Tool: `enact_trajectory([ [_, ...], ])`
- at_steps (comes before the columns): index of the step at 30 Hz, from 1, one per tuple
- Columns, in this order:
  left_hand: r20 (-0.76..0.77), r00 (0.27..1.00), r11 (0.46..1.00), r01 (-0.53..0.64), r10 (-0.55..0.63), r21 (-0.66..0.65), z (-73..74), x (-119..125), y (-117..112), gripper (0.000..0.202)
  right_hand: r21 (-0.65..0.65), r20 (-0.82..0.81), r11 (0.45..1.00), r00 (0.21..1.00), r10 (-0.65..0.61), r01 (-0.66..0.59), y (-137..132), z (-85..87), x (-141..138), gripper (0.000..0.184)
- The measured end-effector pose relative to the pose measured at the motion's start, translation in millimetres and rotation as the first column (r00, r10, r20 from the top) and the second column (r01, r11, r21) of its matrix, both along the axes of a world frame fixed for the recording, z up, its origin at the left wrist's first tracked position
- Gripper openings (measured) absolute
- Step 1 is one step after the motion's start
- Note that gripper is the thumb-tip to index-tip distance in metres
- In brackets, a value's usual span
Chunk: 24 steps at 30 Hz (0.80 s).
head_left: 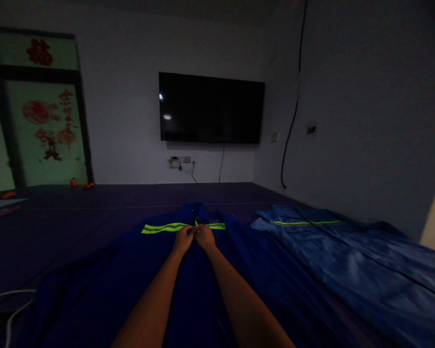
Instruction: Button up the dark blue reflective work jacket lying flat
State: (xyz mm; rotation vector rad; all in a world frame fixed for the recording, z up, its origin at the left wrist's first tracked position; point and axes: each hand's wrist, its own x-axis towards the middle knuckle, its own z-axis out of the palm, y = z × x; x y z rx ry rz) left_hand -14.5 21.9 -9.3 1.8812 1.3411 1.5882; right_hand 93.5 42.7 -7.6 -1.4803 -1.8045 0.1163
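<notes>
1. On the dark purple floor [94,227], straight ahead of the person, a dark-blue jacket [141,261] lies spread out, its front facing up.
2. At the middle of its chest, the left hand [184,239] and right hand [205,237] meet, fingertips nearly together. Both are closed in a pinch on the jacket's front; whether they hold a button, a zip or just the cloth edge cannot be made out, as the knuckles and dim light hide it.
3. Behind the hands, a yellow-green reflective band [163,228] crosses the chest; its middle stretch is partly covered by them.
4. Toward the wall under the television [212,108] points the jacket's collar end [194,210]. The long axis runs from there back toward the person, while the band lies crosswise to it.
5. Along the bottom, the near end of the jacket is cut off by the frame, as are both forearms; the folds at its sides sink into shadow.
6. To the right, a lighter blue garment [348,246] with a thin yellow-green stripe lies slantwise, cut off at the right edge.
7. At lower left, a white cable [12,311] is only partly in view.
</notes>
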Motion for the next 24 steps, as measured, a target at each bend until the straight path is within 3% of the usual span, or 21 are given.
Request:
enact_trajectory([
  [12, -0.09, 0.982, 0.986, -0.163, 0.165, 0.027, -5.3, -0.8, 6.4, 0.018, -0.023, 0.02, 0.999, 0.999, 0.026, -0.025, -0.3, 1.5, 0.0, 0.014],
  [24, -0.076, 0.991, 0.992, -0.118, 0.114, -0.051, -3.1, -0.3, 3.8, 0.023, -0.028, 0.014, 0.999, 0.999, 0.043, -0.042, -2.5, 1.5, 0.9, 0.014],
])
